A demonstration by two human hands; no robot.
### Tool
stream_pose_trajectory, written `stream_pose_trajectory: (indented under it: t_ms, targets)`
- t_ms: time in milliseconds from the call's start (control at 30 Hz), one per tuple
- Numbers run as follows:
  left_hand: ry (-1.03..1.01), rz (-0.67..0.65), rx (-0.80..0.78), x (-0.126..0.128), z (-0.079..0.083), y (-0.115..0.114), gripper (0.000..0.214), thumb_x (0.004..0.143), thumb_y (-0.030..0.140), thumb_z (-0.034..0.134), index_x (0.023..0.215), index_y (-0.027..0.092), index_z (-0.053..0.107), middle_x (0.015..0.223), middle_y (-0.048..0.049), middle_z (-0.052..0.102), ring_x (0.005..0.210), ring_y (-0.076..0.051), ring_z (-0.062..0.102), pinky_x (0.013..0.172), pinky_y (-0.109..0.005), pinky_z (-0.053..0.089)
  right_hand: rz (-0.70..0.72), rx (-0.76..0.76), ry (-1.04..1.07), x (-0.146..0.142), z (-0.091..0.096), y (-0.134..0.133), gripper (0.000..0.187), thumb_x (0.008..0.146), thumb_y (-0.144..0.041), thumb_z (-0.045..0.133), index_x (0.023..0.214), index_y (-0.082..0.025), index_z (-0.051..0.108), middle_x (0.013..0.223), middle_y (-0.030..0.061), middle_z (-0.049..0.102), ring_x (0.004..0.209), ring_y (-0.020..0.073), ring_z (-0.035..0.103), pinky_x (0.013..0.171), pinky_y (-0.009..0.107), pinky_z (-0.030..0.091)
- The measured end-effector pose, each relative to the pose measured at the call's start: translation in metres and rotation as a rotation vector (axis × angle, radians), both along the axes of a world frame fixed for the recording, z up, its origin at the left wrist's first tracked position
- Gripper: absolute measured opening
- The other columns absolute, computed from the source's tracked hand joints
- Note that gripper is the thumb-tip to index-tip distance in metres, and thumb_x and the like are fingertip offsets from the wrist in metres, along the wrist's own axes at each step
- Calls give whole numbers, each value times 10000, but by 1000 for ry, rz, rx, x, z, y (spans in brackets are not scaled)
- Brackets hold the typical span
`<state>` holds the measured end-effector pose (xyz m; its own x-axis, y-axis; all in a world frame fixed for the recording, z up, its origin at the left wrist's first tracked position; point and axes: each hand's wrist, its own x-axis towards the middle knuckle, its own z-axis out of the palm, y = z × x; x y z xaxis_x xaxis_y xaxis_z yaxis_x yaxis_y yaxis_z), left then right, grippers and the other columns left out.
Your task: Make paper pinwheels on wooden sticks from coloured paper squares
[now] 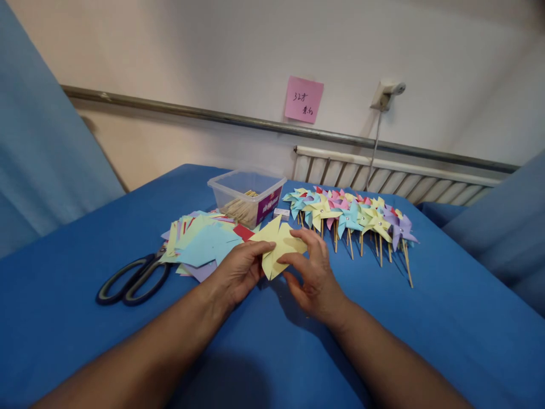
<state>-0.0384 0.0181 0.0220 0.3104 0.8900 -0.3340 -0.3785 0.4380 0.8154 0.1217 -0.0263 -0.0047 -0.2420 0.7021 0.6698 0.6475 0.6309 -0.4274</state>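
Two pinches, left hand (239,271) and right hand (314,274), hold the paper (281,243); slackening either could let folds spring open.

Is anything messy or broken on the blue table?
Nothing looks broken or spilled. The pile of coloured paper squares by the black-handled scissors is loosely fanned, not squared up. The paper pinwheels on wooden sticks lie in a neat row.
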Motion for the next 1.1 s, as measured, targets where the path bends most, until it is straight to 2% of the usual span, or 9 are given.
stream_pose_trajectory:
  t_ms: [133,300,433,633,1100]
  targets:
    - [-13,-41,17,1,0,-2,202,682,170,675,873,110,691,872,-91,718,724,-176,643,669,-265,492,3,9,4,0,-3,4,185,740,-214,656,903,-297,631,1319,25,424,1280,299,339,1046,524,275]
    - [57,-28,60,5,-5,-4,85,653,182,711,681,119,661,646,-36,665,563,-123,578,567,-232,452,-22,-49,195,-4,-3,4,19,799,-248,621,804,-254,638,1232,44,492,1182,249,442,1005,464,340]
    - [125,-73,113,6,-12,-3,153,634,234,724,618,116,628,559,-29,615,495,-128,549,491,-241,418,-55,-134,322,-4,-3,5,62,792,-211,602,732,-214,619,1146,69,543,1119,227,495,950,408,386]
    - [249,-96,129,6,-15,-2,221,635,305,726,656,101,643,555,-50,617,432,-136,527,383,-241,362,-152,-256,416,-2,-9,13,117,740,-208,626,629,-202,590,1043,64,600,1024,216,553,908,369,405]
    - [286,-143,143,8,-19,-2,268,636,335,741,675,93,634,561,-52,608,446,-125,528,411,-238,377,-161,-338,406,-1,-10,15,129,726,-234,641,606,-204,606,1020,60,612,983,212,572,878,357,421]
